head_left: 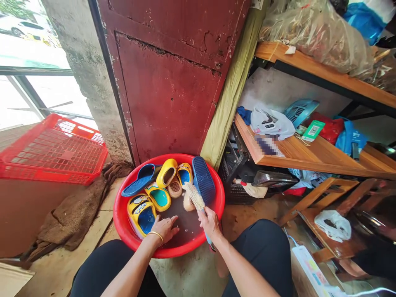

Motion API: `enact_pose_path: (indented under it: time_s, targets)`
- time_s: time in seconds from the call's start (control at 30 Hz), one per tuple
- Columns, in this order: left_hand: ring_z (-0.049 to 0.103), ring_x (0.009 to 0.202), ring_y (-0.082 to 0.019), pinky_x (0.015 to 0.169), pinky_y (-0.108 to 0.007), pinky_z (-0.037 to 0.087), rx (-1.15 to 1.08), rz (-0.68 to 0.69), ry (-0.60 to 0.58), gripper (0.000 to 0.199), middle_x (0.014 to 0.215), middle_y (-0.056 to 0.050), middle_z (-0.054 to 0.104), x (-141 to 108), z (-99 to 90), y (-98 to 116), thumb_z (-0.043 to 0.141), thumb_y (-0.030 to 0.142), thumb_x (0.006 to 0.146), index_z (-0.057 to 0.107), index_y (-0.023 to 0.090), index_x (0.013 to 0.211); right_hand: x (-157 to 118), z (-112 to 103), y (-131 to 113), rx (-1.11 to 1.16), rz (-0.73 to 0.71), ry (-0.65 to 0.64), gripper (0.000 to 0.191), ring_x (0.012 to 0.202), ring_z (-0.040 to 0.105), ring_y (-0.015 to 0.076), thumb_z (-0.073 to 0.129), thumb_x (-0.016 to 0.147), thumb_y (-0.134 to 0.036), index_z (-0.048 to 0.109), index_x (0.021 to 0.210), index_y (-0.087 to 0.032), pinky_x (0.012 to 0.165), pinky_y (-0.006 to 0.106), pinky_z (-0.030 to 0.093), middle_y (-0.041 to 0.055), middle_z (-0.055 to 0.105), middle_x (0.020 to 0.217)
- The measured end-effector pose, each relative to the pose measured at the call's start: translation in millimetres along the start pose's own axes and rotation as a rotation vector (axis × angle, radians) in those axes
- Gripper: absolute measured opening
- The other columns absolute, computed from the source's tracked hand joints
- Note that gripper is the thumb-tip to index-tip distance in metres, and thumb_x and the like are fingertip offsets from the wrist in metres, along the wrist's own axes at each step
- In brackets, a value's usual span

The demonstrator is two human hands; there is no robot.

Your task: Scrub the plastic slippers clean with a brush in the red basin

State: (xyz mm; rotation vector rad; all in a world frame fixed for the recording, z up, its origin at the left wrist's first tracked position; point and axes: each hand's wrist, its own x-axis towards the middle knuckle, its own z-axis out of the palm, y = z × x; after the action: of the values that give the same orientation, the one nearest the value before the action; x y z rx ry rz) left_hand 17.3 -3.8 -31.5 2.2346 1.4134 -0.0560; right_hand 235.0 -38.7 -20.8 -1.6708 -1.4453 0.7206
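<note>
A round red basin holds murky water with several slippers and clogs in it. My right hand grips the blue handle of a scrubbing brush, bristles upward, above a beige shoe half in the water. My left hand, with a bracelet at the wrist, has its fingers spread low over the water, beside a yellow and blue slipper. Farther back lie a dark blue slipper, a yellow clog, and a blue slipper with its sole facing up.
Behind the basin stands a dark red door. A red plastic crate and brown sacking are at the left. On the right are a wooden shelf with bags, a wooden chair and a white power strip.
</note>
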Motion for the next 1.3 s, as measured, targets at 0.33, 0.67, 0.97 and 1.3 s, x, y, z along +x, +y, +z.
enact_pose_path:
  time_s: [0.33,0.67,0.97,1.3]
  targets:
    - [0.056,0.131,-0.037,0.119,-0.062,0.016,-0.099,-0.045,0.001,0.059,0.137,-0.022,0.063,7.1,4.2,-2.5,0.045,0.04,0.089,0.056,0.014,0.142,-2.7,-4.0,-2.4,0.075,-0.008,-0.022,0.038,0.055,0.055,0.0137,0.048,0.089,-0.055,0.059,0.077,-0.021,0.053,0.023,0.044,-0.0003,0.062,0.066]
    - [0.07,0.11,-0.032,0.108,-0.047,0.044,-0.524,-0.066,0.313,0.032,0.113,-0.012,0.077,13.5,6.3,-7.1,0.057,0.043,0.085,0.073,0.028,0.109,14.8,-30.3,-16.9,0.388,0.064,-0.251,0.031,0.051,0.057,0.0112,0.058,0.084,-0.051,0.06,0.08,-0.02,0.049,0.022,0.047,-0.0026,0.06,0.071]
    - [0.07,0.081,-0.024,0.078,-0.036,0.054,-1.003,-0.137,0.54,0.065,0.109,-0.015,0.074,110.4,-34.7,70.7,0.059,0.059,0.081,0.06,0.015,0.129,129.9,-79.4,-24.9,0.286,-0.078,-0.041,0.054,0.068,0.066,0.0171,0.053,0.085,-0.067,0.069,0.1,-0.018,0.058,0.025,0.055,0.0061,0.068,0.086]
    - [0.064,0.106,-0.03,0.095,-0.039,0.048,-0.91,-0.311,0.705,0.053,0.11,-0.016,0.068,194.0,-38.2,64.8,0.066,0.058,0.071,0.068,0.015,0.102,180.2,-49.0,19.3,0.347,0.369,0.096,0.085,0.049,0.065,0.0237,0.057,0.067,-0.081,0.057,0.119,-0.014,0.045,0.031,0.051,0.0027,0.066,0.055]
